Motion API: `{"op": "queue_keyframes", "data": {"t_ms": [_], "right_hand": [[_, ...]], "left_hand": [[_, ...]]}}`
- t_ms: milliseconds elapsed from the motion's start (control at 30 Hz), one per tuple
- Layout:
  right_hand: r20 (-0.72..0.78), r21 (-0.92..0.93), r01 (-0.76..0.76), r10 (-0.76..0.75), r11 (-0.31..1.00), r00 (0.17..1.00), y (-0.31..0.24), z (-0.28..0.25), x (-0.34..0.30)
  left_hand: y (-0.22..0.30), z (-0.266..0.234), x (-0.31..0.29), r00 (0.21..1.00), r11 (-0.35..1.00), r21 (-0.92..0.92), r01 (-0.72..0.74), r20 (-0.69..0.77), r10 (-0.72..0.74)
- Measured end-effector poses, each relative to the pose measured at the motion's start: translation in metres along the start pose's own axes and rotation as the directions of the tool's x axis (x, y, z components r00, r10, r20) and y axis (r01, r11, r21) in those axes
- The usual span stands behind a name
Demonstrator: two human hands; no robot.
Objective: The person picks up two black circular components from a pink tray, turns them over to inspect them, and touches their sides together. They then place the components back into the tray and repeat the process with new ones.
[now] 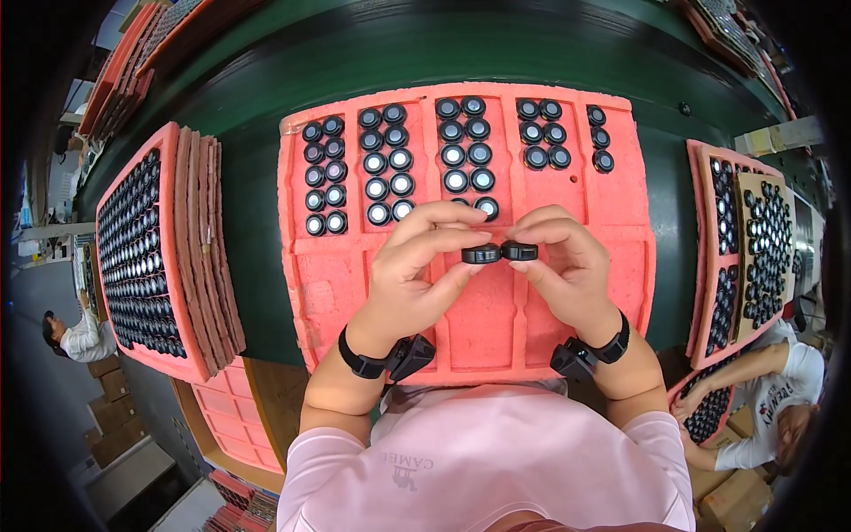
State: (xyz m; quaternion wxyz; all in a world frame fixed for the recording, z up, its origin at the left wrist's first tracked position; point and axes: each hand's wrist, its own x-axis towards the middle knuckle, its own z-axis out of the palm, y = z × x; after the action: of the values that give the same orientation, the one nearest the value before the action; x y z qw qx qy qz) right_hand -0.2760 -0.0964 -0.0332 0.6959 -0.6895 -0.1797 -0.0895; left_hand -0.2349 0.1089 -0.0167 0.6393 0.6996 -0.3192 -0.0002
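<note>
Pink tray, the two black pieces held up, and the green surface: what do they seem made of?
Pink tray: probably matte foam; its rim looks rough.
Left black piece and right black piece: likely plastic, glossy, given the bright highlights on their sides.
Green surface: smooth, softly shiny, perhaps rubber or plastic sheet; its broad reflections don't settle which.

So the tray (572,324) was bright salmon pink, and the round parts (455,155) in it were black with pale silvery middles, basically polka dots in columns; a few along the tray's left edge looked duller grey. The two held parts (481,254) above the tray were glossy black side-on. Beyond the tray, the bench (399,62) was deep green. The stack (213,266) left of it ran salmon to brownish pink. Nearside of the tray: pale pink shirt (550,452), greyish print (406,479), black wristbands (612,348).
</note>
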Motion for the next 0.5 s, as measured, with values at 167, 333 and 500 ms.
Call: {"op": "queue_keyframes", "data": {"t_ms": [167,333,500], "right_hand": [[0.002,-0.056,-0.012,0.012,0.998,1.0,-0.0037,0.0011,0.0],[-0.018,-0.081,0.012,-0.013,0.997,1.0,-0.0039,0.0025,-0.0013],[-0.019,-0.108,0.038,-0.04,0.993,0.999,-0.0033,0.0021,-0.0009]], "left_hand": [[-0.0013,-0.0006,-0.0017,1.0,1.0,0.02,0.002,0.013,-0.002],[-0.0014,0.0026,-0.0019,1.0,1.0,-0.003,0.002,0.0,-0.002],[-0.0005,0.0027,-0.0009,0.999,0.999,0.029,-0.036,0.013,0.036]]}}
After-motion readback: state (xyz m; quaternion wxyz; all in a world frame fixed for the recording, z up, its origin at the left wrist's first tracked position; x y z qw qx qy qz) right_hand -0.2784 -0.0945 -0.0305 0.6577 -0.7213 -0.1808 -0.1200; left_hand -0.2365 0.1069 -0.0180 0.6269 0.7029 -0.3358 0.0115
